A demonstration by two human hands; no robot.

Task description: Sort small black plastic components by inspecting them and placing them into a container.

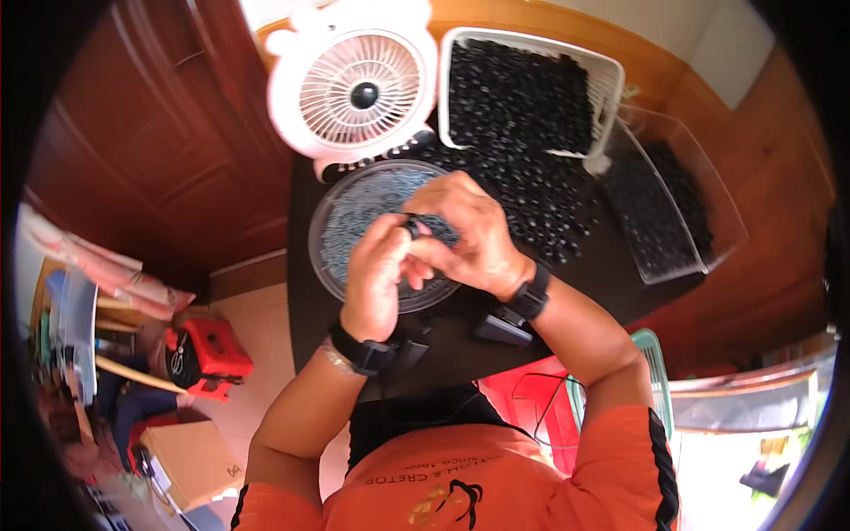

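Observation:
My left hand (376,274) pinches a small black ring-like part (411,227) between thumb and fingers. Close against it, my right hand (469,226) is closed with curled fingers; what it grips is mostly hidden. Grey-blue bits show between the two hands, and I cannot tell whether they lie in the right palm or below. Both hands are over a round clear tub (316,239) full of thin grey-blue metal pieces. Beyond the right hand, many loose small black parts (540,195) lie spread on the dark table (305,341).
A white fan (292,124) stands behind the tub. To its right, a white basket (606,75) holds black parts and opens onto the pile. A clear bin (726,212) with more black parts stands at the right. Dark blocks (503,330) lie near the table's front edge.

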